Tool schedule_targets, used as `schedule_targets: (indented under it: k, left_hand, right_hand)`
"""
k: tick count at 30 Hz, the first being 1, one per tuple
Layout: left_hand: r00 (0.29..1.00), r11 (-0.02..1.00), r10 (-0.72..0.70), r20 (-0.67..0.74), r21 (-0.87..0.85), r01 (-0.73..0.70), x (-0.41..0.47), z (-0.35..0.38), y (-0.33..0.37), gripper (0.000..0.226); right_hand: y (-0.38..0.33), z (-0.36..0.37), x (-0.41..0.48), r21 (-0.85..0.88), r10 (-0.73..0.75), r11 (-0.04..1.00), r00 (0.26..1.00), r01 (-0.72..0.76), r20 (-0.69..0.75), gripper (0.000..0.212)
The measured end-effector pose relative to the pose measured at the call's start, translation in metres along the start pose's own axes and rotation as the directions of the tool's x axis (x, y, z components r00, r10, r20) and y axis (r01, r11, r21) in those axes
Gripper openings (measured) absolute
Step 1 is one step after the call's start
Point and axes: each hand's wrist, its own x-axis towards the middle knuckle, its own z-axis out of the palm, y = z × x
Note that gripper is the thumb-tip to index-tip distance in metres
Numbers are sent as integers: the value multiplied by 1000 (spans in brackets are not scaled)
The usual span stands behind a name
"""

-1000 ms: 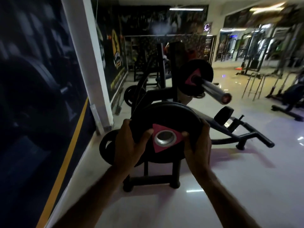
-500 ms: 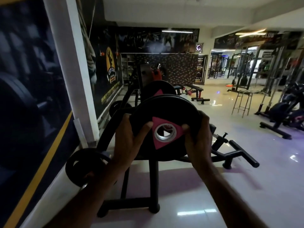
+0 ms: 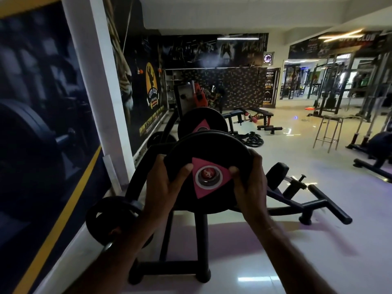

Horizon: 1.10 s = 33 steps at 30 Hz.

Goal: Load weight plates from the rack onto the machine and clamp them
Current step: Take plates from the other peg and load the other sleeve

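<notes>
While the wall with its yellow stripe (image 3: 63, 211) runs down the far left, a spare plate (image 3: 110, 221) hangs low on the rack, just beside the left forearm. The left hand (image 3: 163, 187) has its grip clenched on the left rim of the weight plate (image 3: 210, 172), thumb laid across the face toward the pink triangle. The plate is held upright in the air at chest level, and the red end of the machine's bar (image 3: 206, 174) shows through its centre hole, so it looks to be lined up with or just starting onto the sleeve. Behind it sits another plate (image 3: 202, 122), already loaded. The right hand (image 3: 250, 183) grasps the opposite rim the same way. The plate is likely heavy, rigid and rubber-coated, so opposite edges with both hands is the sound hold; fingers should stay clear of the gap between plates. Further right lies the machine's low frame (image 3: 318, 205) on the glossy floor (image 3: 297, 251).
</notes>
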Motion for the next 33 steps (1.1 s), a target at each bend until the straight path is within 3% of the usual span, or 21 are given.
schedule_targets:
  k: [8, 19, 23, 28, 33]
  left_hand:
    - [1000, 999, -14, 10, 49, 14, 16, 9, -15, 54]
    - [1000, 967, -23, 7, 254, 21, 84, 42, -61, 81]
    - [998, 973, -62, -28, 221, 66, 111, 53, -75, 89]
    - [997, 968, -75, -22, 240, 78, 149, 70, -94, 70]
    - [995, 966, -82, -49, 244, 92, 180, 87, -119, 75]
  right_hand:
    - [22, 11, 15, 0, 31, 1000, 999, -31, 39, 51]
    - [85, 48, 73, -111, 66, 992, 996, -58, 67, 39]
    - [113, 65, 95, -78, 30, 997, 998, -25, 62, 36]
    - [146, 86, 124, -112, 9, 994, 998, -3, 54, 40]
    - [176, 107, 147, -165, -4, 986, 1000, 6, 11, 40]
